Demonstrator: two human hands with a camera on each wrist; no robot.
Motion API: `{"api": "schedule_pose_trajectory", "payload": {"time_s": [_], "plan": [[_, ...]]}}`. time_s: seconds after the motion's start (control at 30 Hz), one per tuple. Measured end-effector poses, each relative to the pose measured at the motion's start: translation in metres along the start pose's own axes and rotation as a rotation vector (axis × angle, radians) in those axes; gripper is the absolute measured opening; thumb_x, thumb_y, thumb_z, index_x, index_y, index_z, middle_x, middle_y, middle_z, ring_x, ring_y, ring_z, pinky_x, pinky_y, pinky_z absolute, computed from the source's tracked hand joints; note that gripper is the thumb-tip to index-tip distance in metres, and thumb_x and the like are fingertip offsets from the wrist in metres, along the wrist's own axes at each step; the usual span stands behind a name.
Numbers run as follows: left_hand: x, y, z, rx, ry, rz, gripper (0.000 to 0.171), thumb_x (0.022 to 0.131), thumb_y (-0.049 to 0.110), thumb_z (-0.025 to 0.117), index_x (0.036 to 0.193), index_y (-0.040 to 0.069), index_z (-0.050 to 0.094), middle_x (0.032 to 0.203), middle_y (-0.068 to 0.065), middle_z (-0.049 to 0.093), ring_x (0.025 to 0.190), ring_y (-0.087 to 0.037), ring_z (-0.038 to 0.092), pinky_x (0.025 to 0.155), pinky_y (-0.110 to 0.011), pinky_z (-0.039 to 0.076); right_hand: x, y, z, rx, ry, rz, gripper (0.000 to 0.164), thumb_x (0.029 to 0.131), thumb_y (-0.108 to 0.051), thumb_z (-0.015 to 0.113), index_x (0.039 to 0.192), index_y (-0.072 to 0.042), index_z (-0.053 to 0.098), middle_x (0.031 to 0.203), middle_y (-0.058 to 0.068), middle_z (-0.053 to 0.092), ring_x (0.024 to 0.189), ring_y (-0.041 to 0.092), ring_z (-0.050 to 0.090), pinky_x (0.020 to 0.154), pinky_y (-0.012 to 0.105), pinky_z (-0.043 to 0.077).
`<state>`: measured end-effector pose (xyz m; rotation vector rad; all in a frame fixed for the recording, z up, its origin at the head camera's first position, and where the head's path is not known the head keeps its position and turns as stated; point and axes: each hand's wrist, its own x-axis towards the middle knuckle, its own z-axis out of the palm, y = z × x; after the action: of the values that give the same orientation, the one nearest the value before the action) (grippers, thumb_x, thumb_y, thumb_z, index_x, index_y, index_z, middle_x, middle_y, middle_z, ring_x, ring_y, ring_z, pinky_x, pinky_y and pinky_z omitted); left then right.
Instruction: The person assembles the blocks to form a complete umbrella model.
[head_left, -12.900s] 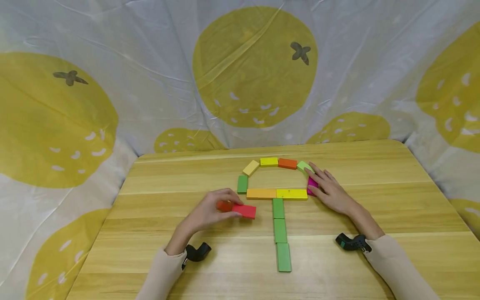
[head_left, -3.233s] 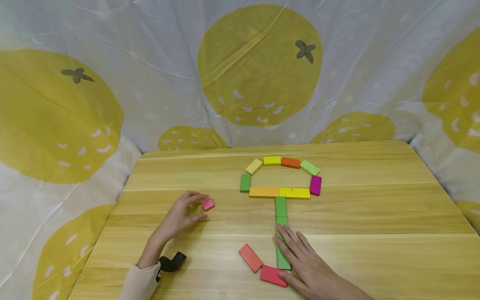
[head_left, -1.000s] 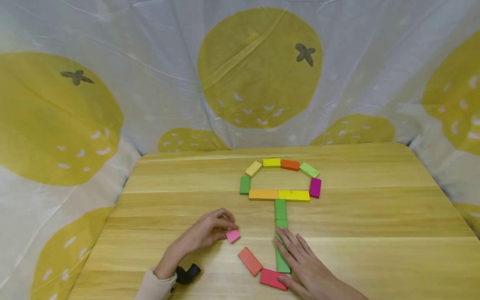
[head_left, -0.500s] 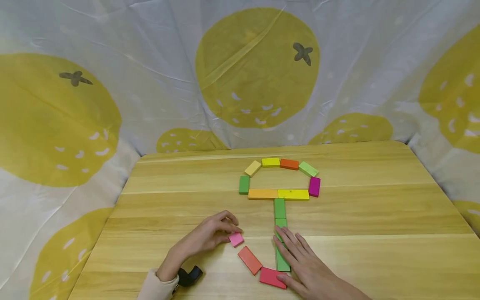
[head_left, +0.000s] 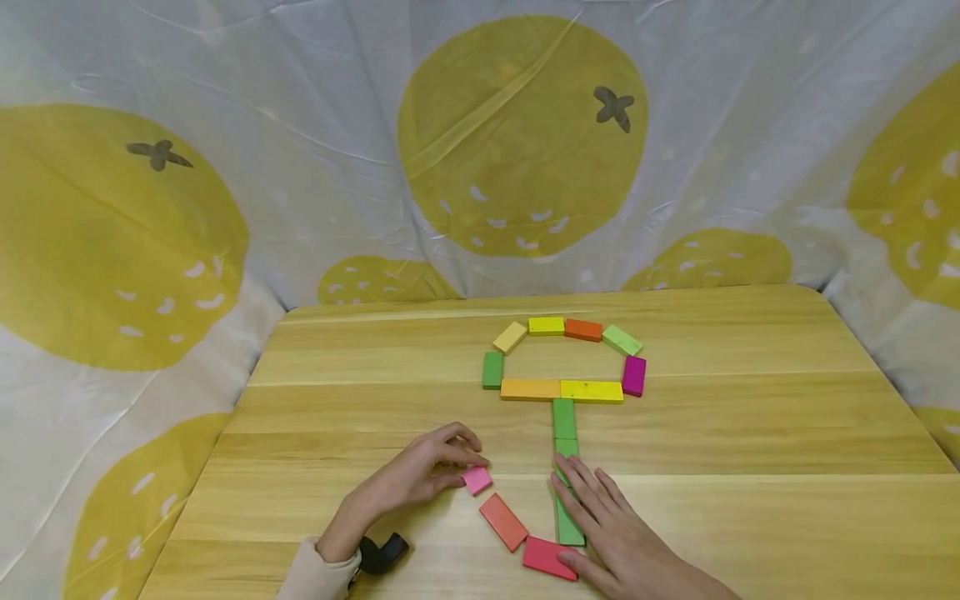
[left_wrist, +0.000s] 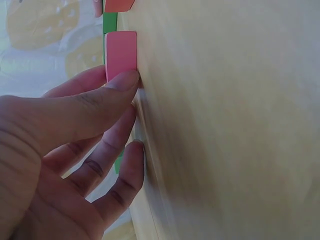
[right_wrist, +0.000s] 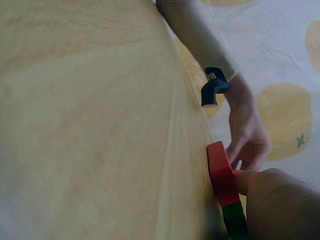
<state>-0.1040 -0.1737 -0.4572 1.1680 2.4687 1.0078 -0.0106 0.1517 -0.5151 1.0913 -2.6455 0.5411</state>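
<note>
My left hand [head_left: 422, 467] pinches a small pink block [head_left: 477, 480] between thumb and fingers, low over or on the table. In the left wrist view the thumb lies along the pink block's [left_wrist: 121, 55] near end. Just beyond it lies a coral block [head_left: 503, 522], its lower corner by a red block [head_left: 546, 557]. My right hand [head_left: 618, 533] lies with straight fingers across the lower green blocks [head_left: 569, 521], thumb touching the red block. The right wrist view shows the red block [right_wrist: 221, 172] against the green one, beside the thumb.
Above the green column stand an orange block [head_left: 530, 389] and a yellow block [head_left: 592, 391] end to end. An arch of several coloured blocks, including a purple one [head_left: 633, 377], curves over them. A fruit-patterned cloth [head_left: 337, 167] hangs behind the wooden table [head_left: 750, 400].
Since the first frame, the coral and red blocks have been laid below the column; my right hand went from the arch to the green blocks. Lately my left hand brought the pink block toward the coral one.
</note>
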Motion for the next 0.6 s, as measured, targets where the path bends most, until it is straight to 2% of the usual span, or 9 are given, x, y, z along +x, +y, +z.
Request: {"api": "schedule_pose_trajectory", "payload": {"time_s": [0.2,0.4,0.6], "plan": [[-0.0005,-0.0011,0.0013,-0.017,0.001,-0.001,0.025,0.093,0.001,0.074,0.116,0.007,0.079,0.120,-0.007,0.064,0.106,-0.018,0.065,0.091,-0.025,0.059,-0.0006,-0.0004,-0.0015,-0.002,-0.014,0.011,0.078,0.102,-0.047,0.059,0.161,-0.003,0.033,0.170,0.018,0.027,0.159,0.029,0.017,0.130,0.025,-0.008],[-0.0002,-0.0020,0.0021,-0.002,0.007,0.028,0.026,0.092,0.001,0.075,0.117,0.008,0.079,0.118,-0.009,0.063,0.105,-0.019,0.064,0.091,-0.025,0.059,-0.0008,-0.0007,-0.0028,-0.002,-0.016,0.016,0.079,0.102,-0.047,0.060,0.162,-0.003,0.032,0.170,0.018,0.027,0.159,0.028,0.017,0.130,0.024,-0.008],[-0.0016,-0.0016,0.0022,0.009,-0.007,0.002,0.027,0.093,0.002,0.074,0.118,0.009,0.079,0.120,-0.007,0.063,0.107,-0.018,0.064,0.092,-0.023,0.058,-0.0013,-0.0013,-0.0018,0.004,-0.019,0.019,0.078,0.102,-0.046,0.060,0.161,-0.003,0.032,0.170,0.018,0.026,0.159,0.028,0.017,0.130,0.024,-0.009]]}}
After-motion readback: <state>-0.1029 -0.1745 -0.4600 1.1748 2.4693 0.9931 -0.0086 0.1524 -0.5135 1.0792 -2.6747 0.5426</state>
